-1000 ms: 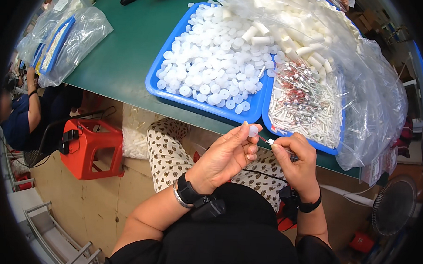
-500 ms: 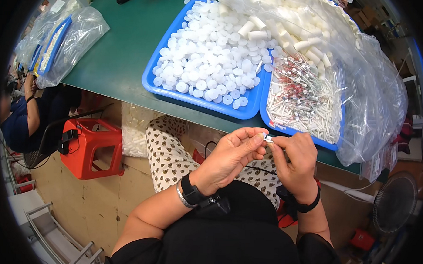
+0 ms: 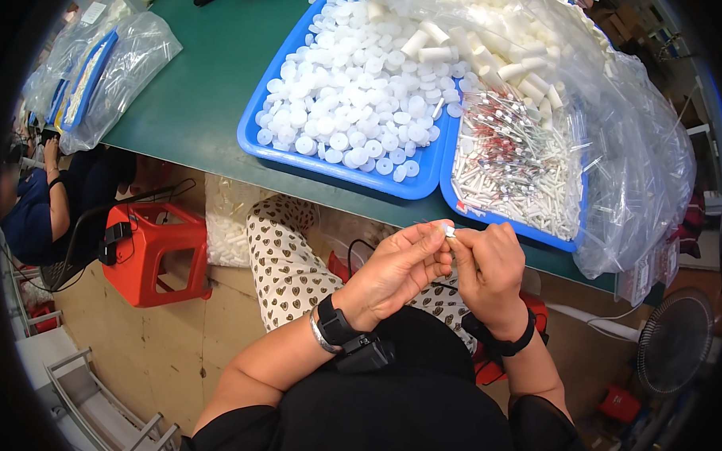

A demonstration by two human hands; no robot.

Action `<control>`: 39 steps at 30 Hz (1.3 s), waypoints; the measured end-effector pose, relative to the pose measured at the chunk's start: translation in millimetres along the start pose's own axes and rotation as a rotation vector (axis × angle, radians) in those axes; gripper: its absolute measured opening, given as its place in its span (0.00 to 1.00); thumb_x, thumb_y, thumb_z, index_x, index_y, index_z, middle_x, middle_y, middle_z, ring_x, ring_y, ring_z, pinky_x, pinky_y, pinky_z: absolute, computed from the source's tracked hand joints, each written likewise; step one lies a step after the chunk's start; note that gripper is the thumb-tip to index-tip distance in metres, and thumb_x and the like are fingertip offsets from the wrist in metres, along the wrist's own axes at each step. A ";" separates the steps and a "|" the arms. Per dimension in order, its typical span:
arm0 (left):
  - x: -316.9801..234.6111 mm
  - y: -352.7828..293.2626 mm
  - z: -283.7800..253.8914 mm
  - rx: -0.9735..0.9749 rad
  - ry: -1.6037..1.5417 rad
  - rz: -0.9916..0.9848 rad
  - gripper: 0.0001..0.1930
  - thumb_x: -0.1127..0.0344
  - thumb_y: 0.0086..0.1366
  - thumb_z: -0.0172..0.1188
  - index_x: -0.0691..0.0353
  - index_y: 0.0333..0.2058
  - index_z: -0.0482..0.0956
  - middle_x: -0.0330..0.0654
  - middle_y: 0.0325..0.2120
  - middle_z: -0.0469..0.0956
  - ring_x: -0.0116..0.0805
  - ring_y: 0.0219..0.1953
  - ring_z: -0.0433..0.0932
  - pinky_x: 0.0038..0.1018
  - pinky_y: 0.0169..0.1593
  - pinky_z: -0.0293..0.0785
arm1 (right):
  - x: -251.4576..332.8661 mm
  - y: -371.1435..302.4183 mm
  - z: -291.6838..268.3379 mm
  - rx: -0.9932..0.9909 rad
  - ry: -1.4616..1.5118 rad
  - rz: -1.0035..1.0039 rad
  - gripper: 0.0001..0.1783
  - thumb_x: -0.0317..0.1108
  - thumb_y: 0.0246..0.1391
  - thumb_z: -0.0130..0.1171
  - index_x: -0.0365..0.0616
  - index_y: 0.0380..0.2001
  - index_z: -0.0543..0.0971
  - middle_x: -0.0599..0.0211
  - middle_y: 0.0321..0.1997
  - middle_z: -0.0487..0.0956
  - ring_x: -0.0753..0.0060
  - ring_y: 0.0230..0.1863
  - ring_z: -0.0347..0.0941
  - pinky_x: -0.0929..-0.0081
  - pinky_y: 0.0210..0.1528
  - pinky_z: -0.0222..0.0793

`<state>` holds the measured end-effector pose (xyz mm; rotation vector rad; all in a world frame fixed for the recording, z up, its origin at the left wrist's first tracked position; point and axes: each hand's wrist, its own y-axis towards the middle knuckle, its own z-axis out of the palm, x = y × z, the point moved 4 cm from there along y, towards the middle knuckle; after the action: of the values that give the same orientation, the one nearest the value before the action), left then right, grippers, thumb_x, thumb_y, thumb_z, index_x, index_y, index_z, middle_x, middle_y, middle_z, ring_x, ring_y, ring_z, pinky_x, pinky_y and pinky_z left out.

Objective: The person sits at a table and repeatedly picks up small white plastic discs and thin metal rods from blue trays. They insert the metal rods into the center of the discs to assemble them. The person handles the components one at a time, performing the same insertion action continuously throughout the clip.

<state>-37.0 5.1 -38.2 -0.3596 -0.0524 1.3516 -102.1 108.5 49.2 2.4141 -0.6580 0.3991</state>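
Fingertips of my left hand (image 3: 395,266) and right hand (image 3: 487,262) pinch a small white cap (image 3: 448,229) between them, best kept squarely aligned.

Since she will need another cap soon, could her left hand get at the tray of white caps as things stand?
Probably yes: the tray of white caps lies open just beyond her left hand, though its fingers pinch a small white piece.

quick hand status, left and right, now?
Left hand: closed, pinching small white piece.
Right hand: closed on the same piece.
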 end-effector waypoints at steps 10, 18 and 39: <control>-17.6 -7.4 1.9 -0.031 0.134 0.131 0.16 0.60 0.71 0.57 0.65 0.50 0.75 0.37 0.33 0.78 0.24 0.36 0.78 0.21 0.43 0.77 | -43.2 31.3 -8.7 0.047 -0.157 0.035 0.03 0.28 0.52 0.63 0.42 0.31 0.81 0.64 0.28 0.78 0.59 0.31 0.73 0.64 0.36 0.67; -21.3 -11.1 8.9 -0.114 0.247 0.180 0.18 0.61 0.73 0.54 0.67 0.54 0.72 0.47 0.43 0.79 0.32 0.45 0.81 0.27 0.53 0.79 | -53.5 48.4 -2.3 0.190 -0.251 -0.112 0.03 0.25 0.48 0.63 0.42 0.29 0.81 0.65 0.30 0.78 0.59 0.33 0.74 0.64 0.37 0.69; -44.7 -8.1 24.8 -0.146 0.272 0.391 0.20 0.64 0.73 0.53 0.68 0.59 0.67 0.49 0.46 0.78 0.35 0.50 0.79 0.28 0.56 0.77 | -15.8 19.0 -24.2 0.030 0.096 0.038 0.07 0.21 0.47 0.66 0.41 0.30 0.79 0.67 0.28 0.81 0.67 0.22 0.73 0.69 0.31 0.65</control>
<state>-45.5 -33.7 -4.9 -0.7010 0.1537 1.6763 -128.6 116.0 70.3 2.3971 -0.6605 0.5401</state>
